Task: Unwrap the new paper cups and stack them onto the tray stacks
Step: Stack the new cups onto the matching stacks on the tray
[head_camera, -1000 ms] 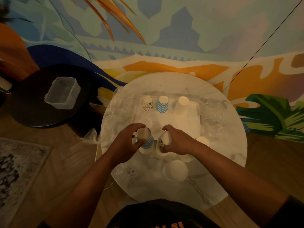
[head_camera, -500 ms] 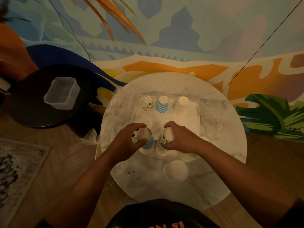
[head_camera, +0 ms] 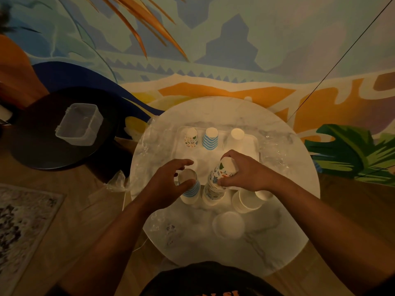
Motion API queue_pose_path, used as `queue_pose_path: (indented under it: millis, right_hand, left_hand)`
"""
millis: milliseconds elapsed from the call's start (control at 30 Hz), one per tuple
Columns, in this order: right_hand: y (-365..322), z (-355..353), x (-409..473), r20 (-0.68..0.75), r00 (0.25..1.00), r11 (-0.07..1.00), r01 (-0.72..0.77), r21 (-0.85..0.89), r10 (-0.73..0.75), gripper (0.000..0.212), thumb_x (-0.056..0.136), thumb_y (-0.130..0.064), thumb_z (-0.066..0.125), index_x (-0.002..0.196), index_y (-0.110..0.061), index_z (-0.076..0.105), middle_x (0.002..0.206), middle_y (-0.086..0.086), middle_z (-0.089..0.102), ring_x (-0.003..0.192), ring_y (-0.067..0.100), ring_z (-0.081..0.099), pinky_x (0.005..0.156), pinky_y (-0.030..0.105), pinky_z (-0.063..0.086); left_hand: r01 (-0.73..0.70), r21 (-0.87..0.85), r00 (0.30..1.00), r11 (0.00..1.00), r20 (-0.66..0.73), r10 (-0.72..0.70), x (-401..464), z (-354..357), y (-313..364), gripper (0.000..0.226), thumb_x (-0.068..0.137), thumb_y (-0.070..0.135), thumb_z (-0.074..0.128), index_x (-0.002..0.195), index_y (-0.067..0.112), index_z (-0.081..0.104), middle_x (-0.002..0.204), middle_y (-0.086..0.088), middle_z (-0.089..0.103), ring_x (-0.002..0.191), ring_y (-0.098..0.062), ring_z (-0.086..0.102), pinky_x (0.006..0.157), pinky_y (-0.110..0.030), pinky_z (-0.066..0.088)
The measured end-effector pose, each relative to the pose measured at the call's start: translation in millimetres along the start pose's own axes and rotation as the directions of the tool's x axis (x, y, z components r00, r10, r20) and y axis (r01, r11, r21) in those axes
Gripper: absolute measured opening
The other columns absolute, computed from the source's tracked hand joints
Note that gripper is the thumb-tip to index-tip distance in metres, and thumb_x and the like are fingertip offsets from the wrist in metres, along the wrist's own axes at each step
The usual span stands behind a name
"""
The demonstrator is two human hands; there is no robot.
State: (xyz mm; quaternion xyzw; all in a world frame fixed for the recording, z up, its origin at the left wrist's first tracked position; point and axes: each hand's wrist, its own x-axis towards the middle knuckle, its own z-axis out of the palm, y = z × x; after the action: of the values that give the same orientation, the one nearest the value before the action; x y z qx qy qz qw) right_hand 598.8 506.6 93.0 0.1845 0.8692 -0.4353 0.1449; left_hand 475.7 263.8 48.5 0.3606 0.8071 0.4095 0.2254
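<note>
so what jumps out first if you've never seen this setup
Two hands work over a round marble table: the right hand grips the top of a stack of patterned cups, while the left hand curls around a blue-striped stack beside it. Behind them, three upturned cup stacks stand in a row on a pale tray, with a bright painted mural filling the wall beyond.

Both my forearms reach in from the near edge, angled toward centre. My left hand (head_camera: 171, 182) is loosely spread, fingers curled, thumb low, nothing clamped. My right hand (head_camera: 243, 174) sits just to its right, palm down, fingers and thumb pinched closed around what it holds. Hands near each other, not touching.
</note>
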Motion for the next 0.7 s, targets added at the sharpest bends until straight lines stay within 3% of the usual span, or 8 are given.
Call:
queue_pose_path:
  millis: [67, 200, 300, 433, 567, 700]
  right_hand:
    - [-1, -3, 0, 0.0, 1.0, 1.0, -0.006, 0.018, 0.006, 0.062, 0.075, -0.037, 0.088, 0.122, -0.03, 0.049, 0.111, -0.016, 0.064, 0.102, 0.003, 0.063, 0.082, 0.021, 0.052]
    - [-8, -13, 1, -0.036, 0.999, 0.999, -0.004, 0.032, 0.005, 0.062, 0.077, -0.035, 0.086, 0.125, -0.026, 0.048, 0.111, -0.013, 0.064, 0.101, 0.005, 0.064, 0.078, 0.019, 0.051]
    - [-17, -24, 2, -0.073, 0.997, 0.995, 0.004, 0.104, 0.004, 0.061, 0.079, -0.03, 0.086, 0.127, -0.022, 0.048, 0.11, -0.012, 0.065, 0.096, 0.006, 0.067, 0.075, 0.022, 0.058]
    - [-27, -33, 7, -0.064, 0.998, 0.982, 0.013, 0.187, -0.001, 0.063, 0.08, -0.027, 0.085, 0.129, -0.02, 0.047, 0.113, -0.006, 0.067, 0.092, 0.011, 0.071, 0.074, 0.039, 0.063]
    - [-37, -36, 15, -0.048, 0.999, 0.983, 0.018, 0.181, -0.009, 0.067, 0.08, -0.032, 0.085, 0.131, -0.024, 0.042, 0.115, -0.006, 0.065, 0.096, 0.012, 0.07, 0.075, 0.035, 0.064]
    - [-47, -39, 31, -0.092, 0.996, 0.986, 0.033, 0.166, -0.018, 0.067, 0.084, -0.043, 0.078, 0.134, -0.023, 0.038, 0.113, -0.004, 0.063, 0.096, 0.014, 0.07, 0.076, 0.036, 0.064]
  left_hand:
    - [-0.009, 0.013, 1.0, 1.0, 0.0, 0.009, 2, 0, 2, 0.054, 0.087, 0.029, 0.077, 0.137, 0.029, 0.056, 0.133, 0.018, 0.058, 0.118, 0.0, 0.056, 0.101, -0.027, 0.05]
    - [-0.008, 0.042, 1.0, 0.999, -0.018, 0.009, 7, -2, 10, 0.058, 0.085, 0.034, 0.079, 0.137, 0.032, 0.055, 0.134, 0.019, 0.057, 0.117, 0.003, 0.052, 0.094, -0.001, 0.035]
    - [-0.007, 0.017, 1.0, 1.0, -0.011, 0.007, 14, -4, 16, 0.065, 0.08, 0.041, 0.082, 0.138, 0.036, 0.053, 0.136, 0.022, 0.054, 0.119, 0.004, 0.052, 0.094, -0.006, 0.036]
    - [-0.025, -0.04, 0.998, 0.999, 0.054, 0.027, 24, -4, 30, 0.079, 0.076, 0.044, 0.085, 0.143, 0.04, 0.044, 0.136, 0.027, 0.052, 0.122, 0.008, 0.05, 0.097, -0.012, 0.041]
    - [-0.061, -0.083, 0.994, 0.995, 0.083, 0.068, 39, -3, 44, 0.092, 0.077, 0.037, 0.086, 0.151, 0.038, 0.031, 0.128, 0.031, 0.052, 0.117, 0.01, 0.053, 0.088, -0.01, 0.05]
    - [-0.081, -0.089, 0.996, 0.993, 0.014, 0.083, 61, -12, 44, 0.082, 0.08, 0.029, 0.085, 0.149, 0.029, 0.04, 0.128, 0.02, 0.055, 0.109, 0.008, 0.058, 0.082, -0.014, 0.055]
